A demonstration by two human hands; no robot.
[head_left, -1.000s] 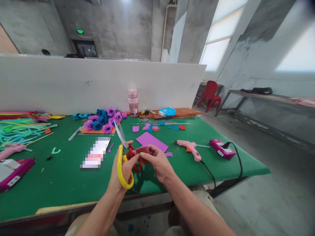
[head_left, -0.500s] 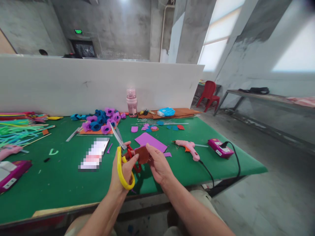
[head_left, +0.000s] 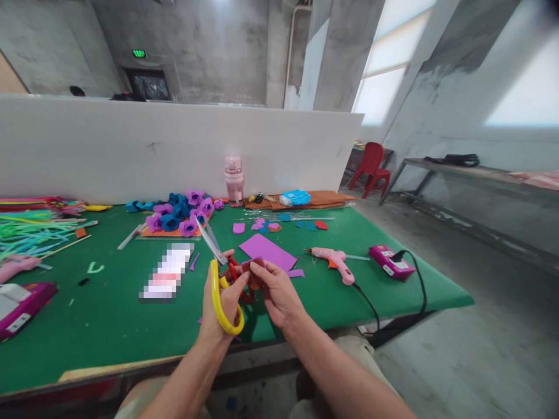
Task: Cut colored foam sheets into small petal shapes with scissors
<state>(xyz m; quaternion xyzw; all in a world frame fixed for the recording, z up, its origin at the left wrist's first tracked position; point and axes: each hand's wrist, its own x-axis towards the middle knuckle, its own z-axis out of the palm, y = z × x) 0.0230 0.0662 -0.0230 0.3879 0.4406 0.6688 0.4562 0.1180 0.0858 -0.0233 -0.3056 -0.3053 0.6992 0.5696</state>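
Observation:
My left hand is closed around scissors with one yellow and one red handle; their blades point up and away to the left. My right hand pinches a small brown sheet piece, possibly felt or foam, with a sliver of purple at its edge. Left fingertips also touch that piece near its left side. Fingers cover part of it. Just beyond my hands lies a purple sheet on the green table, with a purple strip beside it.
Right of my hands lies a pink glue gun, its cord running off the table near a purple device. A phone is at left. Purple and blue flowers, cut pieces and a pink bottle are farther back.
The brown piece has tilted and is more covered, with my right thumb now across it. My left hand and the scissors have shifted slightly right.

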